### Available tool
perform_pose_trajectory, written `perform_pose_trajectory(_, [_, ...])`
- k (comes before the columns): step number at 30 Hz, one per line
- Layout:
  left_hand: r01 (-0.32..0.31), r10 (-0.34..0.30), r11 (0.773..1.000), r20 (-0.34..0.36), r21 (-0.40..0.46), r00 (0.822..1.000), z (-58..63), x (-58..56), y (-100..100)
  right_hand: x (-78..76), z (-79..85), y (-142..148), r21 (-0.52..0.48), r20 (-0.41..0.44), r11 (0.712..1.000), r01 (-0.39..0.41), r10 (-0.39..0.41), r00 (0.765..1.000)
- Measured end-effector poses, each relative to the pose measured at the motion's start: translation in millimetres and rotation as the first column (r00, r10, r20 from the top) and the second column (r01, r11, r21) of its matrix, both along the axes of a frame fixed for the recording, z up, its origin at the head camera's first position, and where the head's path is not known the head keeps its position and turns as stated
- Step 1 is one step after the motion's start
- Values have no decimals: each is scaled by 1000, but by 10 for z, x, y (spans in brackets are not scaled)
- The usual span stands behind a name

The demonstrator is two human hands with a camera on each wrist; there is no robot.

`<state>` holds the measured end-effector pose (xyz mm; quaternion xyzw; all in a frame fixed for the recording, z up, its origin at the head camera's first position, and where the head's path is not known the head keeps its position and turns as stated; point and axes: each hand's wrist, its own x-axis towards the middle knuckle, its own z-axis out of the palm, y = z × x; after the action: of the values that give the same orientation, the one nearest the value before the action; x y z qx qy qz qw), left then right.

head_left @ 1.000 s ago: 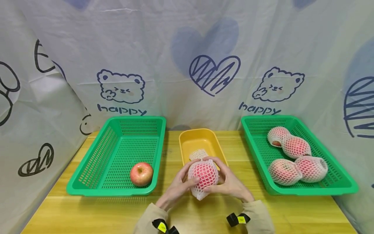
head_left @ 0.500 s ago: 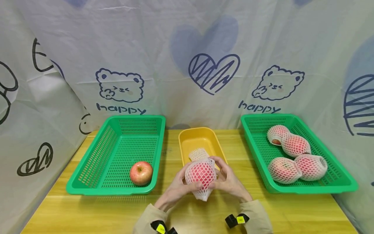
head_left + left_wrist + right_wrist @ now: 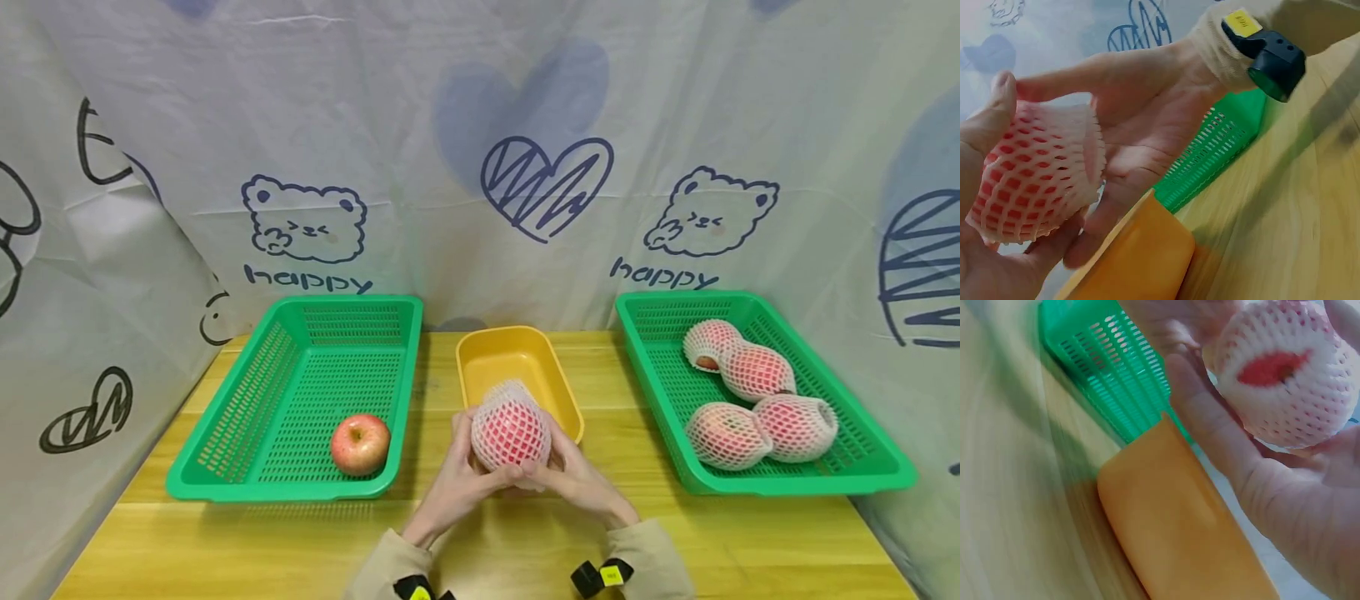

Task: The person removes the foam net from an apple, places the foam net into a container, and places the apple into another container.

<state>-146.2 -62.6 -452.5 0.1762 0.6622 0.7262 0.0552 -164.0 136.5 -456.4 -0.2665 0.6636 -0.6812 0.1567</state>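
Note:
An apple in a white foam net sleeve (image 3: 512, 429) is held between both hands over the table's front middle. In the head view, my left hand (image 3: 457, 479) grips its left side and my right hand (image 3: 573, 475) its right side, thumbs meeting at the front. Red skin and a stem show through the net's gathered opening in the right wrist view. Seen from the left wrist, the net (image 3: 1035, 172) has a loose open end facing the right hand's palm (image 3: 1141, 106). Just beyond the apple is a yellow tray (image 3: 525, 337), partly hidden by it.
A green basket (image 3: 296, 492) at the left has one bare apple (image 3: 360, 445) in its front right corner. The right green basket (image 3: 787, 483) contains several net-wrapped apples (image 3: 757, 369). A printed curtain (image 3: 450, 100) hangs behind the wooden table (image 3: 262, 550).
Both hands have turned the wrapped apple, so the net's pointed end no longer hangs toward the front. It now overlaps the pale net seen at the tray. The baskets are unchanged.

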Motion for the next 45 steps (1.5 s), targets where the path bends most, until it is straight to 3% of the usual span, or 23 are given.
perform_pose_trajectory(5, [-134,121,985,-126,-105,985,42,30,25,-16,25,37,-64,52,996,66,-63,997])
perform_pose_trajectory(8, [-173,147,977,-190,-125,971,67,37,1,-25,27,82,-105,53,989,101,-96,994])
perform_pose_trajectory(10, [-202,165,971,-253,-126,953,82,33,-21,-27,20,105,-145,59,984,103,-96,994])
perform_pose_trajectory(12, [-249,199,961,-326,-122,924,92,23,-42,-27,15,121,-184,71,978,101,-90,993])
perform_pose_trajectory(13, [-287,228,951,-364,-115,903,98,17,-51,-28,11,126,-202,73,975,97,-84,994])
perform_pose_trajectory(15, [-382,298,918,-453,-106,840,101,0,-68,-31,9,131,-227,85,969,96,-78,993])
perform_pose_trajectory(19, [-542,380,837,-633,-76,675,111,-35,-93,-39,8,134,-242,82,966,95,-77,994])
perform_pose_trajectory(21, [-556,378,829,-680,-53,628,124,-46,-111,-42,12,135,-241,74,966,92,-76,994])
perform_pose_trajectory(22, [-544,372,838,-685,-42,627,130,-48,-121,-43,14,135,-240,68,966,90,-76,995])
perform_pose_trajectory(23, [-525,366,850,-678,-34,637,134,-49,-133,-43,16,137,-241,62,966,88,-75,995])
perform_pose_trajectory(24, [-500,359,866,-665,-24,655,140,-51,-144,-44,17,138,-241,58,967,88,-76,995])
perform_pose_trajectory(26, [-447,342,894,-620,-16,706,146,-48,-165,-45,18,139,-241,53,966,91,-80,995])
perform_pose_trajectory(28, [-415,322,909,-590,-26,741,145,-47,-182,-48,18,139,-240,50,966,96,-86,995])
perform_pose_trajectory(34, [-378,256,919,-563,-111,786,144,-34,-234,-60,16,133,-244,51,967,76,-66,997])
perform_pose_trajectory(38, [-298,180,938,-486,-176,855,158,-14,-268,-51,10,149,-292,67,955,56,-38,997])
perform_pose_trajectory(41, [-236,120,946,-439,-221,890,159,-13,-269,-41,10,155,-311,79,947,75,-53,995])
perform_pose_trajectory(45, [-191,74,948,-411,-253,909,162,-19,-258,-33,15,136,-291,64,949,120,-106,992])
